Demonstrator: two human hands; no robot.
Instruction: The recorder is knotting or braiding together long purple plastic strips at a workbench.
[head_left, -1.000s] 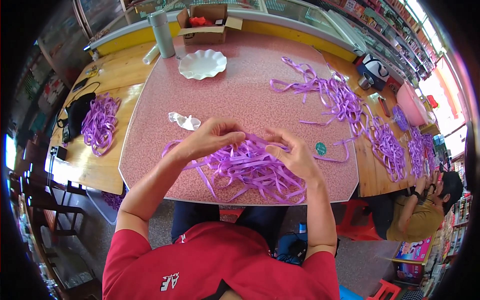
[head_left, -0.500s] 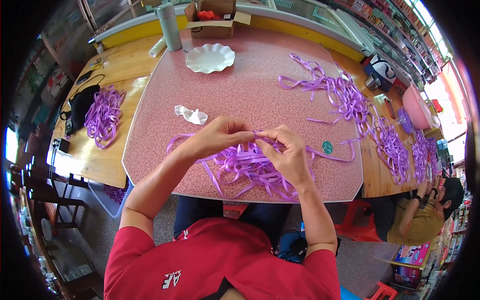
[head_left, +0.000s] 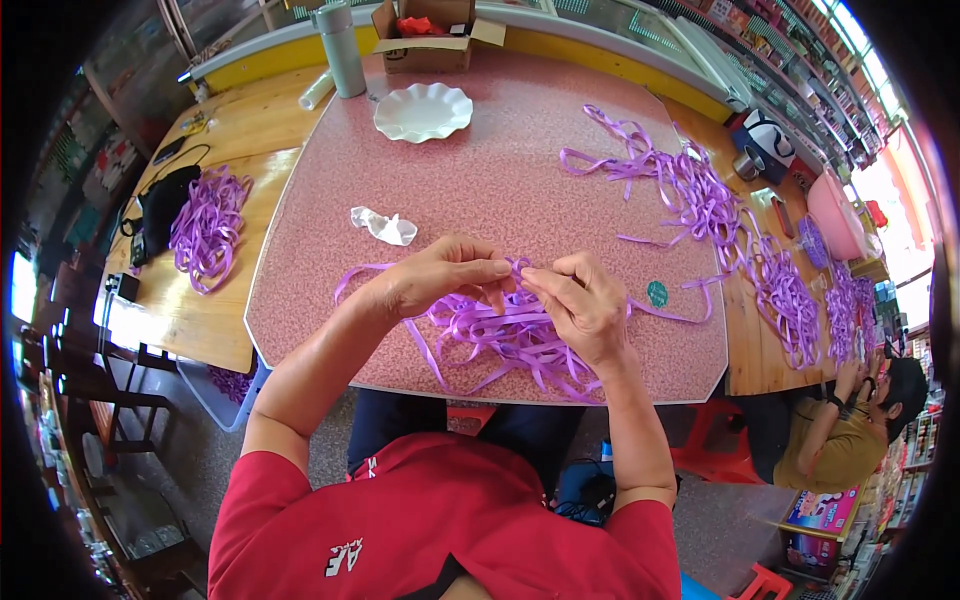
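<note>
Purple ribbon in a loose bundle (head_left: 205, 225) lies at the far left of the frame on a wooden counter (head_left: 200, 310), beside a black pouch (head_left: 160, 205). Right of it, on the pink speckled counter (head_left: 500, 180), a crumpled white wrapper (head_left: 385, 227) sits left of centre. Toward the upper middle stand a grey-green flask (head_left: 340, 45), an empty white scalloped plate (head_left: 423, 111) and an open cardboard box (head_left: 432, 35) with something red inside; what it is cannot be told. At the centre, the left hand (head_left: 440, 280) and the right hand (head_left: 580, 300) meet, each grip closed with thumb and fingertips pinching a purple ribbon strip (head_left: 518, 270) above the tangled ribbon pile (head_left: 500, 335) on the near edge of the pink counter. More ribbon strands (head_left: 690, 190) trail toward the upper right, past a small green sticker (head_left: 657, 293). At the right edge stands a pink basin (head_left: 835, 210), its contents not visible, and another person (head_left: 850, 430) sits at the lower right.
</note>
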